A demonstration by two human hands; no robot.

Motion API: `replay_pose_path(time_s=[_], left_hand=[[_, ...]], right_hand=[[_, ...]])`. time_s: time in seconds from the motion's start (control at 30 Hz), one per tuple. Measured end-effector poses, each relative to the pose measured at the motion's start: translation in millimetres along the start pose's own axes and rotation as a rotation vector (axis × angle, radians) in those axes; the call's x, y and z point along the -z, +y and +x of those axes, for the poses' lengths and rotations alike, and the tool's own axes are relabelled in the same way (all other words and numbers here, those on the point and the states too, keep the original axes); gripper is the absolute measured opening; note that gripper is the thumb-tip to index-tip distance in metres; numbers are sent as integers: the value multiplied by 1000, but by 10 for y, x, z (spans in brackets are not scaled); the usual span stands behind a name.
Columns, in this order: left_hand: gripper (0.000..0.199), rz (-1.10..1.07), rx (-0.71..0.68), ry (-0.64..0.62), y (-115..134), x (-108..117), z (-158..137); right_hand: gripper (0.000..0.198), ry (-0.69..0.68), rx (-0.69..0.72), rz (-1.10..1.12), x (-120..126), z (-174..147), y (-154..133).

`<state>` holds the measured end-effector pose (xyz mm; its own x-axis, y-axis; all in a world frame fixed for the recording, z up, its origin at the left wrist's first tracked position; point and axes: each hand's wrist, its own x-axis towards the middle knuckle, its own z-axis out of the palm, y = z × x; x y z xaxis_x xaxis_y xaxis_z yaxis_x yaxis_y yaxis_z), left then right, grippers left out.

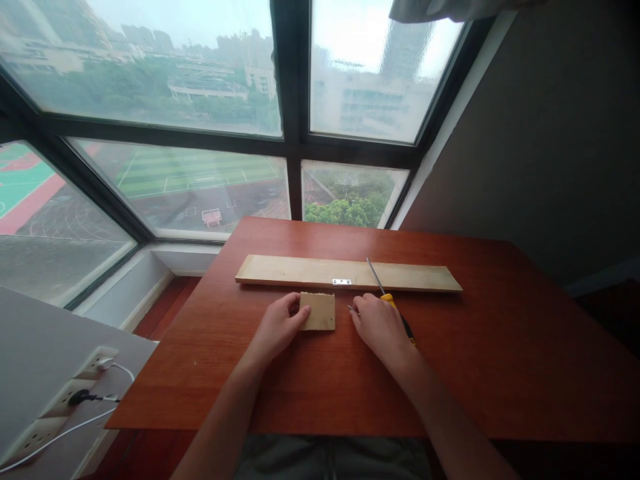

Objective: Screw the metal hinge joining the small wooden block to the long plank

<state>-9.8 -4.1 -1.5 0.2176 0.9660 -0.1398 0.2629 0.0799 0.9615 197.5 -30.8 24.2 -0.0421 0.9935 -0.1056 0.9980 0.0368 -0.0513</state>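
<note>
My left hand (283,323) grips a small square piece of wood (319,313) by its left edge, thumb on top. This piece has small dark holes near its right edge. In my right hand (375,320), thumb and forefinger pinch a tiny pointed metal item, apparently a screw (350,307). A screwdriver (389,299) with a yellow and black handle lies beside and partly behind that hand, its shaft resting across a long wooden plank (290,270). On the plank's near edge sits a small silver metal bracket (341,282).
Everything lies on a reddish-brown table (200,373). Beyond its far edge are windows with dark frames (295,147). A dark wall (500,147) rises at the right. Wall sockets (70,397) with plugged-in cables are at the lower left.
</note>
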Motion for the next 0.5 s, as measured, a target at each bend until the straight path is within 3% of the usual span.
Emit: replay_pose_path(time_s=[0.5], left_hand=[[34, 19, 2, -37, 32, 21, -2]], right_hand=[[15, 101, 13, 128, -89, 8, 91]])
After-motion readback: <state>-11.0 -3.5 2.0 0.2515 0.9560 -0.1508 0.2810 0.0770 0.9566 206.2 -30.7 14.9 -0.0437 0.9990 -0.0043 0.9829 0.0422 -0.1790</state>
